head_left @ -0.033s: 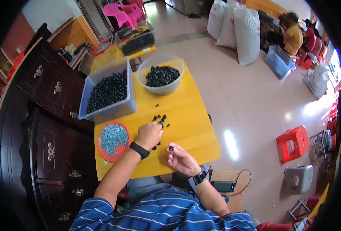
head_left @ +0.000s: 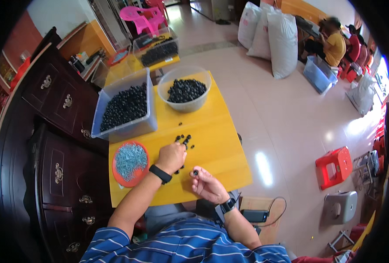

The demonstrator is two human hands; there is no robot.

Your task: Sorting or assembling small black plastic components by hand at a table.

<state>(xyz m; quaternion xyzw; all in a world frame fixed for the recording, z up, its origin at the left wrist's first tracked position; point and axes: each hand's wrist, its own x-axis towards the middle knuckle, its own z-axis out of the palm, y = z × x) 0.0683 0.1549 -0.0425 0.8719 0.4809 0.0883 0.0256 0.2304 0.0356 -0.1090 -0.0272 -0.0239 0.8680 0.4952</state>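
Note:
My left hand (head_left: pixel 171 157), with a black band on its wrist, reaches down to a loose group of small black round parts (head_left: pixel 188 137) on the yellow table (head_left: pixel 221 162). Its fingers are closed, the tips at one of these parts; the grip itself is partly hidden. Near the table's front edge, my right hand (head_left: pixel 208 186) is palm up, pinching another small black round part (head_left: pixel 196 172) between thumb and finger. Left of my left hand lies a red plate (head_left: pixel 125 177) heaped with thin silvery metal pieces (head_left: pixel 130 160), perhaps pins or screws.
A clear bin (head_left: pixel 131 127) and a round translucent tub (head_left: pixel 190 106), both holding many black parts, stand at the table's far side. A dark drawer cabinet (head_left: pixel 49 140) borders the left. On the right are a red stool (head_left: pixel 335 166), white sacks (head_left: pixel 284 48) and a seated person (head_left: pixel 333 48).
The whole view has shifted very slightly, so the scene sits a little lower. Both hands keep their places and grips.

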